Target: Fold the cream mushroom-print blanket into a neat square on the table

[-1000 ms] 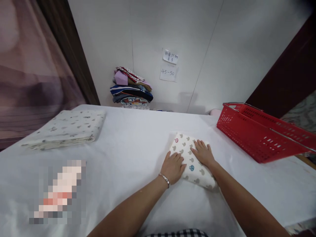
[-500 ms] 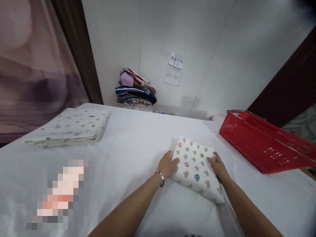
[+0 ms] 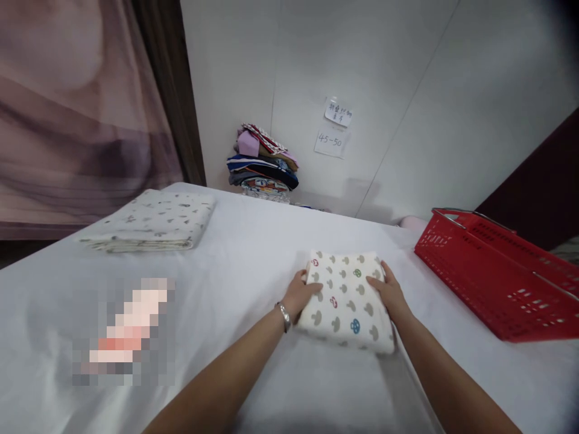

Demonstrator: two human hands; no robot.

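A folded cream cloth with small mushroom prints [image 3: 346, 301] lies on the white-covered table [image 3: 253, 253]. My left hand [image 3: 301, 294], with a silver bracelet on its wrist, grips the cloth's left edge, thumb on top. On the opposite side my right hand [image 3: 389, 292] clasps the right edge, thumb over the top as well. The cloth sits squarely between both hands.
A red plastic basket [image 3: 493, 271] stands at the table's right. Another folded printed cloth [image 3: 151, 220] lies at the far left. A pile of folded clothes [image 3: 262, 163] rests against the wall under two paper notes [image 3: 335, 126]. A blurred-out patch [image 3: 124, 331] covers the near left.
My hands moved from pressing flat on top of the cloth to gripping its two sides. The cloth has turned from a slant to sit squarer to me.
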